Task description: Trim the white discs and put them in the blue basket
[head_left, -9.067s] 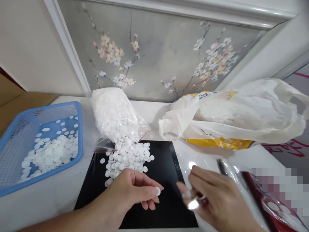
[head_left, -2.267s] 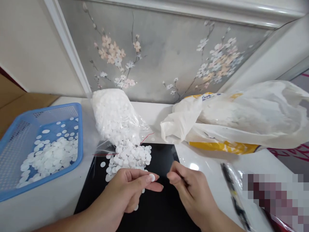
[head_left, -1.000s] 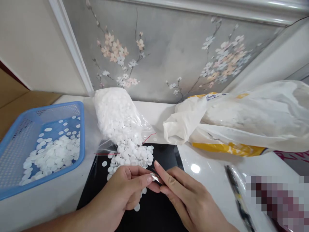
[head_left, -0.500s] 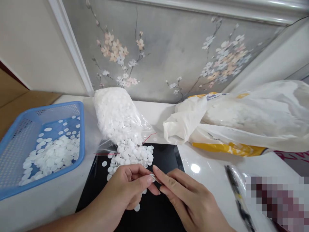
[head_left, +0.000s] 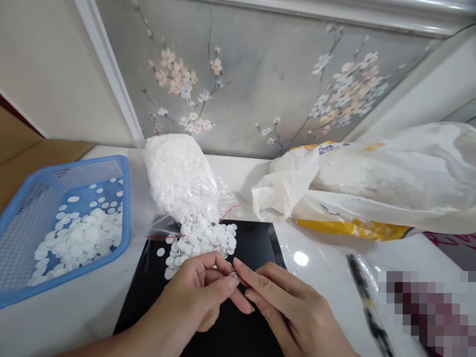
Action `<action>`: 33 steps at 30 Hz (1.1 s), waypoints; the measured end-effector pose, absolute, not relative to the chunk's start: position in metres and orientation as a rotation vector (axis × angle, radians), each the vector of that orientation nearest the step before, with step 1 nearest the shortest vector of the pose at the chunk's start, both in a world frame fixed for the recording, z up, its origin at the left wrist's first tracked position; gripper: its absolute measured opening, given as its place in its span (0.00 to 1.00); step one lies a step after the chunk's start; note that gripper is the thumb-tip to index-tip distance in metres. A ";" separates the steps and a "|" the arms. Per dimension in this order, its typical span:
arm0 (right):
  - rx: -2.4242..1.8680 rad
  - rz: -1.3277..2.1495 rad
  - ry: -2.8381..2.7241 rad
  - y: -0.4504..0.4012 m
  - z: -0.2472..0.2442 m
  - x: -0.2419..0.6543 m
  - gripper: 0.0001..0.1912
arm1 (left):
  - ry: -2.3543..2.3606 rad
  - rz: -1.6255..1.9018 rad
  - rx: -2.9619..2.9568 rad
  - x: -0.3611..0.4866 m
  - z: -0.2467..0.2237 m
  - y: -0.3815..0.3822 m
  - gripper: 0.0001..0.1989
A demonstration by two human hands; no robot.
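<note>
My left hand (head_left: 206, 292) pinches a small white disc (head_left: 233, 275) between thumb and index finger, above a black board (head_left: 238, 329). My right hand (head_left: 288, 302) is closed beside it, its index finger and thumb on a thin, silvery piece (head_left: 242, 281) that meets the disc's edge. Most of that piece is hidden by the fingers, so its kind is unclear. Just behind the hands lies a heap of loose white discs (head_left: 208, 238), spilling from the mouth of a clear zip bag (head_left: 178, 173) full of them.
On the left stands a blue plastic basket (head_left: 125, 208) with many white discs inside. A white and yellow plastic bag (head_left: 357, 183) lies at the back right. A black, pen-like item (head_left: 366, 302) in clear wrap lies at the right on the white table (head_left: 316, 267).
Both hands have shifted slightly, and the disc has tilted and moved a little lower between the fingers. Loose discs seen below the left hand are now out of sight.
</note>
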State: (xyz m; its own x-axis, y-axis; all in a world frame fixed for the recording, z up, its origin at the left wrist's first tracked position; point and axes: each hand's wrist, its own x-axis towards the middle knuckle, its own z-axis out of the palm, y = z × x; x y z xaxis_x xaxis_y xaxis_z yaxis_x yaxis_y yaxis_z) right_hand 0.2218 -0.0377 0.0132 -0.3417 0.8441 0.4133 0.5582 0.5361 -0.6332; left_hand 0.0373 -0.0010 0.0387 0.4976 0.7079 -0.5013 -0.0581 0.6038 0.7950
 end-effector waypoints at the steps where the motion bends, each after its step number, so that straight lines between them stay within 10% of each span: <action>1: -1.130 0.502 -2.042 -0.037 0.014 0.222 0.19 | 0.941 0.531 0.806 0.037 0.039 -0.001 0.08; 33: -1.105 0.480 -2.078 -0.035 0.019 0.224 0.19 | 0.999 0.455 0.888 0.035 0.046 -0.001 0.05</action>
State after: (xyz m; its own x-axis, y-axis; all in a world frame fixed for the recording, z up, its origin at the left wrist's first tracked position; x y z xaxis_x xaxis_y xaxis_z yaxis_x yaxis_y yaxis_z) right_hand 0.2240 -0.0351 0.0192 -0.3709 0.8267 0.4231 0.5571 0.5626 -0.6108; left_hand 0.0348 -0.0009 0.0455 0.4910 0.6925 -0.5285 0.0566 0.5800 0.8126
